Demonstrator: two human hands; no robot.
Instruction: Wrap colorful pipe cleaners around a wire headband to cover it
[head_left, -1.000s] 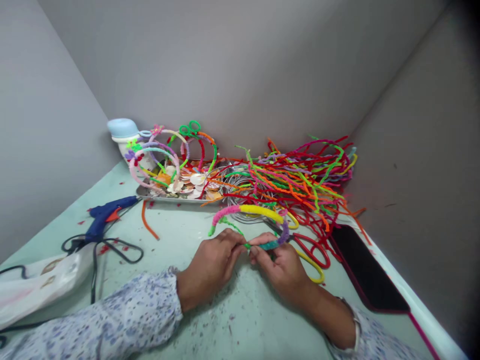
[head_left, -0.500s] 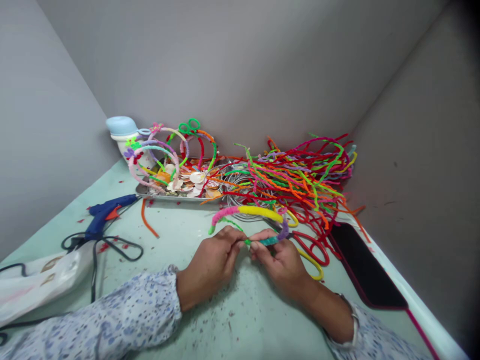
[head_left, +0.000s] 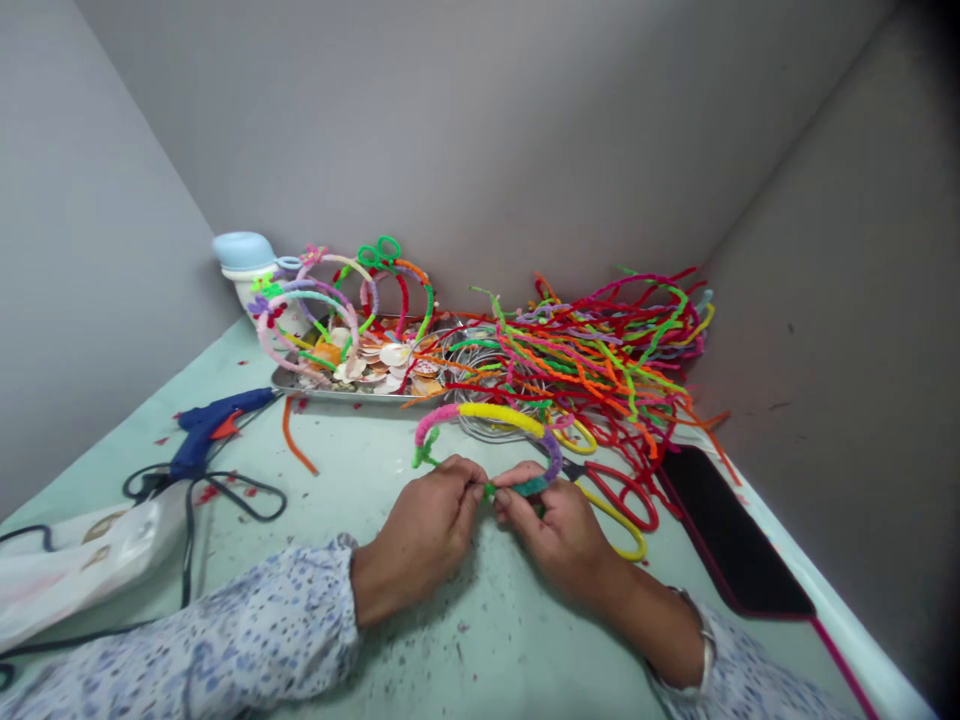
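Note:
Near the middle of the table, my right hand pinches the teal end of a hoop wrapped in pink, yellow, purple and teal pipe cleaner. My left hand is closed too, its thumb and forefinger gripping a green pipe cleaner at that end of the hoop. Only a short green bit shows between the two sets of fingertips. The hoop arches up beyond my hands, and its green far end hangs free at the left. Just past my right hand lie scissors with red handles and a yellow-handled pair.
A metal tray at the back holds shells and finished hoops. Beside it spreads a heap of coloured pipe cleaners over wire coils. A blue glue gun with its cord lies left, a phone right, a white bottle back left.
The hoop has shifted a little left and tilted in my fingers. The loose green strand by its far end now sits farther left. Both hands keep their pinch.

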